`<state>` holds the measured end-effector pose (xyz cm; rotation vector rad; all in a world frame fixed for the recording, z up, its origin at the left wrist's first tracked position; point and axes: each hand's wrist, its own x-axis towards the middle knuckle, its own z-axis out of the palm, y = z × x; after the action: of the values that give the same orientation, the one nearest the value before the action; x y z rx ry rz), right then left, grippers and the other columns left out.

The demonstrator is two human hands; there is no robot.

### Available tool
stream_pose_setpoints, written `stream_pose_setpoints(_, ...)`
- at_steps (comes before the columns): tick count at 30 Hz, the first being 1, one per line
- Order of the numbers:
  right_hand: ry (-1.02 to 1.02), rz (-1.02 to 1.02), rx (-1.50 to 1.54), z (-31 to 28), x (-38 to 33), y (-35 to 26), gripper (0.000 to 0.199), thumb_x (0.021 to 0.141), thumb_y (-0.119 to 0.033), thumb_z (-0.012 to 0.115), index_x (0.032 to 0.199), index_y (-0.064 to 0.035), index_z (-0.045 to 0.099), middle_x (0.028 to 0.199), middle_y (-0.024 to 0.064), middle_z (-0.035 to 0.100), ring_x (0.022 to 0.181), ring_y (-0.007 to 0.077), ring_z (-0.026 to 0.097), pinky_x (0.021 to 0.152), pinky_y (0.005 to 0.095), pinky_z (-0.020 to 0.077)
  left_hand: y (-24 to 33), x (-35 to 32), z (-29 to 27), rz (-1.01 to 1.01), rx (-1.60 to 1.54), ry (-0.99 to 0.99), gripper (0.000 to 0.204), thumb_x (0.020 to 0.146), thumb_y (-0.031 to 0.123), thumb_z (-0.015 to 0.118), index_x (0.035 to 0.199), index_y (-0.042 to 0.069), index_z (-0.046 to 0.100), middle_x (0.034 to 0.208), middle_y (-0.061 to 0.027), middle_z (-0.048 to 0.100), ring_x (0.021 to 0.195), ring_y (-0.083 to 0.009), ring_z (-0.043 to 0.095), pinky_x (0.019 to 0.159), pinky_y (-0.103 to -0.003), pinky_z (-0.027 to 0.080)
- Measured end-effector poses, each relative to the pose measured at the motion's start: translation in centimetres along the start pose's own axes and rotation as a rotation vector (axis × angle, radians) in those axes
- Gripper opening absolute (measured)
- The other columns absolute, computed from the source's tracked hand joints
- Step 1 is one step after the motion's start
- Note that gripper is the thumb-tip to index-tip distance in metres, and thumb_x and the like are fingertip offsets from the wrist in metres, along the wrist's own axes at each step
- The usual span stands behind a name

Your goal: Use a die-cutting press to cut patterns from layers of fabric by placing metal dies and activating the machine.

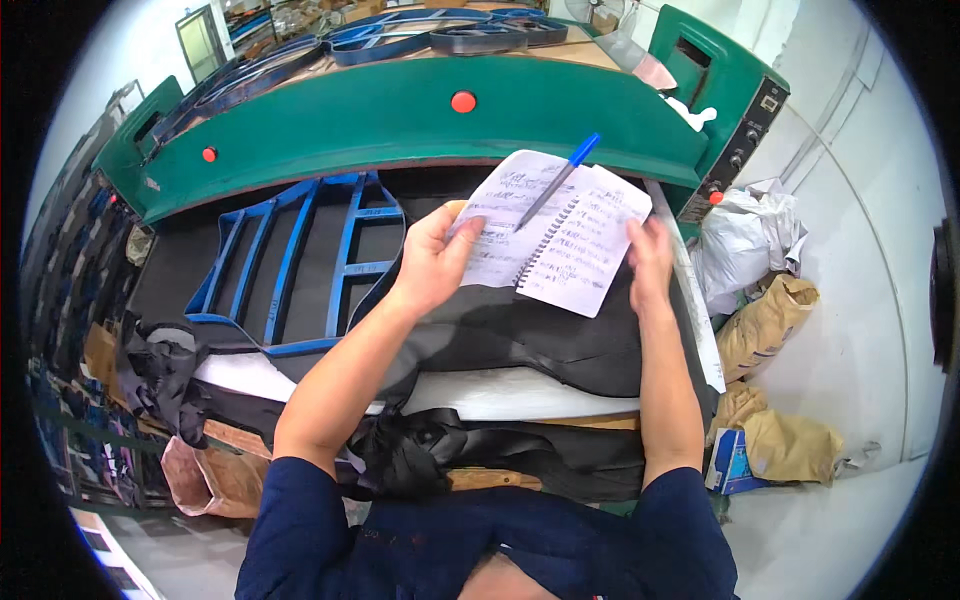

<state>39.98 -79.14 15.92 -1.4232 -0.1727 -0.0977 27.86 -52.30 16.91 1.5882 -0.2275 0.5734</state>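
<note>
A spiral-bound notebook (pixel 590 270) lies spread with handwriting on both pages. A pen (pixel 560 180) with a blue cap rests slantwise across its left page. My left hand (pixel 437 258) grips the left page's edge, thumb on top and fingers underneath. At the right page's outer edge is my right hand (pixel 650 262), its thumb against the paper and its other fingers curled, partly hidden. Below the notebook, black sheet material (pixel 520 335) covers the machine bed. To the left of my left hand, a blue cutting-die frame (pixel 275 270) with several crossbars sits on the black material.
A green machine beam (pixel 380 115) with red buttons spans the far side, with more blue die frames (pixel 380 42) above it. Controls (pixel 738 150) are at right. Bags (pixel 765 320) stand beside the bed. Bunched black scraps (pixel 420 450) hang along the near edge.
</note>
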Motion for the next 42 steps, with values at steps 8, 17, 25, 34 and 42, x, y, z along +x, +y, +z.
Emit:
stream_pose_setpoints(8, -0.379, 0.284, 0.412, -2.1, -1.5, 4.2, 0.045, 0.096, -0.016, 0.063, 0.135, 0.0035, 0.050, 0.133, 0.0143, 0.060, 0.118, 0.0236, 0.061, 0.099, 0.0391, 0.0504, 1.3, 3.4, -0.5, -0.009, -0.032, 0.045, 0.023, 0.100, 0.013, 0.059, 0.116, -0.004, 0.064, 0.100, -0.0039, 0.070, 0.087, -0.0067, 0.061, 0.077, -0.026, 0.051)
stream_pose_setpoints(17, -0.080, -0.068, 0.255, 4.8, 7.4, -3.4, 0.036, 0.100, -0.014, 0.054, 0.131, 0.0039, 0.054, 0.122, 0.0147, 0.065, 0.106, 0.0255, 0.066, 0.091, 0.0395, 0.0548, 6.0, 3.2, 6.1, 0.436, 0.509, -0.407, 0.065, 0.087, 0.028, 0.072, 0.138, -0.004, 0.047, 0.139, -0.0285, 0.049, 0.130, -0.0430, 0.048, 0.111, -0.044, 0.039)
stream_pose_setpoints(25, -0.187, -0.009, 0.181, 8.3, 25.5, -10.8, 0.046, 0.103, -0.032, 0.052, 0.135, 0.0009, 0.052, 0.132, 0.0175, 0.061, 0.112, 0.0251, 0.065, 0.089, 0.0390, 0.0565, 2.3, -8.3, -2.2, 0.012, 0.647, -0.514, 0.049, 0.089, 0.022, 0.070, 0.130, 0.000, 0.056, 0.133, -0.0224, 0.057, 0.123, -0.0375, 0.056, 0.102, -0.044, 0.048)
stream_pose_setpoints(34, -0.143, -0.057, -0.278, 6.7, 12.7, 3.2, 0.045, 0.103, -0.035, 0.054, 0.131, 0.0008, 0.052, 0.104, 0.0169, 0.072, 0.073, 0.0170, 0.069, 0.063, 0.0261, 0.0555, 7.1, -23.6, -21.8, -0.497, 0.774, 0.613, 0.028, 0.095, 0.011, 0.063, 0.120, -0.002, 0.064, 0.108, -0.0101, 0.071, 0.100, -0.0159, 0.066, 0.088, -0.029, 0.051)
stream_pose_setpoints(42, -0.584, 0.104, -0.348, 17.3, -1.9, 8.0, 0.037, 0.095, -0.018, 0.066, 0.125, 0.0025, 0.059, 0.100, 0.0095, 0.069, 0.077, 0.0142, 0.067, 0.064, 0.0276, 0.0555, 2.6, -24.0, -38.0, -0.423, 0.694, 1.008, 0.036, 0.096, 0.019, 0.064, 0.124, -0.004, 0.060, 0.106, -0.0089, 0.068, 0.091, -0.0133, 0.065, 0.076, -0.027, 0.054)
